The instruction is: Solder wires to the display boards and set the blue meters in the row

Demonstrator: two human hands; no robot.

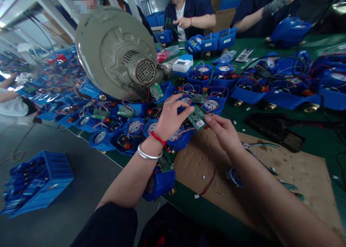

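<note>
A green circuit board [196, 118] with a white label is held up between my two hands, above blue water meters. My left hand [173, 115] pinches its upper left edge with thumb and fingers. At the board's right edge, my right hand [220, 128] grips it between thumb and fingertips. Thin wires show close to the right fingertips; where they attach I cannot make out. Just beyond the board is an open blue meter [212, 104] with a white dial and coloured wires. Another blue meter [162, 184], carrying a green board, stands below my left wrist.
A large grey-green blower [116, 52] stands at the back left. Cardboard [305, 175] covers the near right bench, with pliers [261, 145] and a solder spool [235, 176] on it. A blue crate [58, 171] sits on the floor at left. Co-workers [198, 20] work across the bench.
</note>
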